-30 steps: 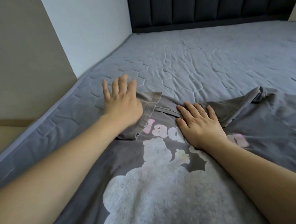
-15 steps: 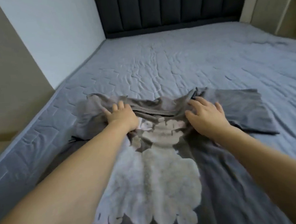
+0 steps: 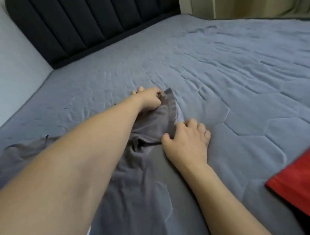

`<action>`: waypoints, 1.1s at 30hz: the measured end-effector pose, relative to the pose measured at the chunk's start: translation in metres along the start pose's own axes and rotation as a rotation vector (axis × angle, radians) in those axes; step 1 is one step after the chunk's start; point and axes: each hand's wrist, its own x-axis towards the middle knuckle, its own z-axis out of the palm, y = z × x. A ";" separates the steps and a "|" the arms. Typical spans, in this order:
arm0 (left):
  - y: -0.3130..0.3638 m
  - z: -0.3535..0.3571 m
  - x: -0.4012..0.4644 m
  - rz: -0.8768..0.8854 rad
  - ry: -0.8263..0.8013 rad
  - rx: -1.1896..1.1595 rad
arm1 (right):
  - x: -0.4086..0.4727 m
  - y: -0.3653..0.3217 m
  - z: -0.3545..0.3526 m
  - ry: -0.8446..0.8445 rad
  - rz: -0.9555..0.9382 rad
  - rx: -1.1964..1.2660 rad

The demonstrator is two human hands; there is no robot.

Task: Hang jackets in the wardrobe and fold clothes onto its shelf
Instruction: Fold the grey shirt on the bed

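Bedding (image 3: 221, 79) is rumpling beneath the grey shirt (image 3: 151, 125); both hands' grips, left hand (image 3: 150, 101) and right hand (image 3: 187, 144), are pinching its sleeve hem, which risks bunching crookedly.

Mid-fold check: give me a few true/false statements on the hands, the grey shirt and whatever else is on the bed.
1. The left hand has a grip on the grey shirt at its far edge. True.
2. The right hand is lifted clear of the shirt. False: it pinches the shirt's hem.
3. A red item lies at the right edge of the mattress. True.
4. The shirt hangs on a hanger. False: it lies on the mattress.
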 end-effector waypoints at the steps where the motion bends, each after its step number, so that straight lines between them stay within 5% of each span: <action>1: 0.007 -0.001 -0.001 0.026 0.009 -0.010 | 0.000 -0.001 -0.002 0.000 -0.016 0.042; 4: 0.014 -0.016 -0.014 0.136 0.035 -0.265 | 0.001 -0.005 -0.012 0.046 -0.007 0.332; 8: -0.024 -0.052 -0.040 0.037 0.096 -0.873 | -0.011 -0.034 -0.021 0.125 -0.187 0.689; 13: -0.129 -0.057 -0.090 -0.304 0.181 -1.193 | -0.044 -0.067 -0.004 -0.126 -0.711 0.637; 16: -0.181 -0.028 -0.109 -0.552 0.137 -1.305 | -0.051 -0.061 0.011 -0.162 -0.633 0.569; 18: -0.187 -0.010 -0.103 -0.580 0.213 -1.177 | -0.051 -0.059 0.017 -0.173 -0.589 0.604; 21: -0.176 0.018 -0.074 -0.357 0.365 -0.517 | -0.049 -0.062 0.027 -0.239 -0.591 0.430; 24: -0.158 0.067 -0.062 -0.152 0.139 -0.158 | -0.047 -0.060 0.044 -0.279 -0.651 0.051; 29: -0.158 0.089 -0.080 -0.207 0.261 -0.129 | -0.045 -0.055 0.061 -0.287 -0.649 -0.035; 33: -0.174 0.090 -0.172 -0.167 0.264 -0.170 | -0.050 -0.056 0.055 -0.298 -0.628 -0.094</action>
